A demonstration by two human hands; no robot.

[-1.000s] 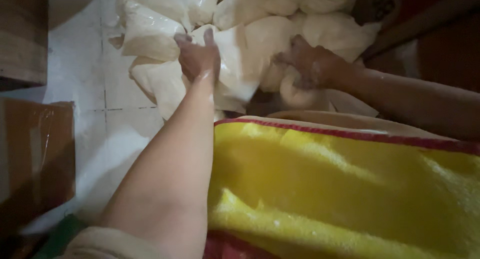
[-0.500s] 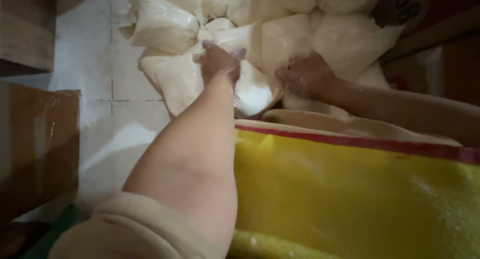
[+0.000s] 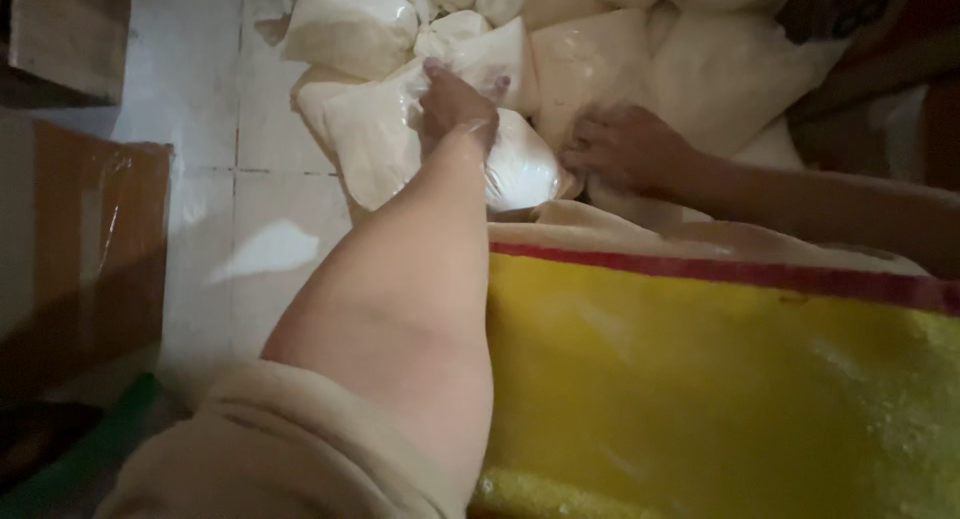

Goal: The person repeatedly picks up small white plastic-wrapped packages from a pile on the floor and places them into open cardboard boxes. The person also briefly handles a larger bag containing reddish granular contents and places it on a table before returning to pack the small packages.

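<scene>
Fingers point(image 3: 478, 82) of the left hand point(image 3: 455, 107) are curled around the top of a clear plastic bag point(image 3: 515, 169) filled with white powder, and they grip it where the plastic gathers. This bag lies at the near edge of a heap of similar white bags point(image 3: 590, 59), which rests on the white tiled floor point(image 3: 205, 194). The bag touches its neighbours in the heap, and its rounded lower part is just beside the open mouth of a big yellow woven sack point(image 3: 730, 399). The sack has a red stripe point(image 3: 720, 271) along its upper edge and it fills the lower right of the view.

The right hand point(image 3: 625, 149) lies on the heap just behind the sack mouth, close to the held bag. Its fingers bend down onto another white bag, but I cannot tell if they really close around it or only press on it.

The left forearm comes out from a cream sleeve point(image 3: 270, 449) at the bottom. On the left side of the floor stands a brown cardboard box point(image 3: 85, 239) with shiny tape, and one more wooden or cardboard box point(image 3: 65, 34) is in the upper left corner.
</scene>
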